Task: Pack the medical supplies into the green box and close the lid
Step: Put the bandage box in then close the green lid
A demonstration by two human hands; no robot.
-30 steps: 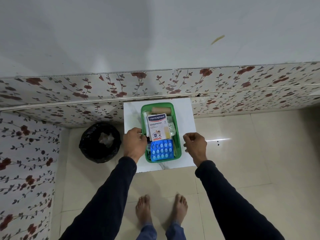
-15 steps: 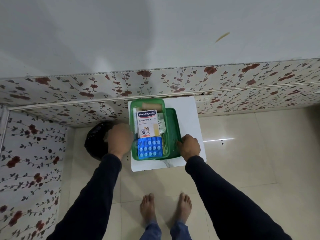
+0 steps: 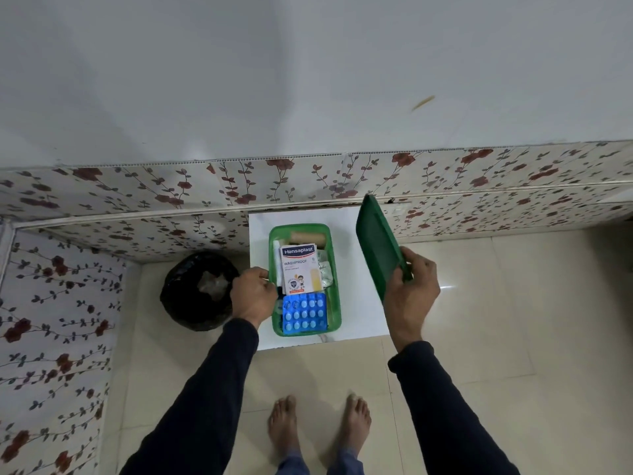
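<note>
The green box (image 3: 334,303) sits open on a small white table (image 3: 356,269). Inside lie a white Hansaplast plaster pack (image 3: 300,269), a blue blister pack of pills (image 3: 305,313), a tan bandage roll (image 3: 308,238) at the far end and some foil strips (image 3: 325,272). My left hand (image 3: 253,296) grips the box's left rim. My right hand (image 3: 409,289) holds the green lid (image 3: 376,248) tilted in the air, to the right of the box and clear of it.
A bin lined with a black bag (image 3: 200,291) stands on the floor left of the table. Floral wall panels (image 3: 137,200) run behind and to the left. My bare feet (image 3: 318,426) stand on beige floor tiles in front of the table.
My right hand has picked the lid up from under the box's right side and raised it to the right. My left hand has closed on the box's left rim.
</note>
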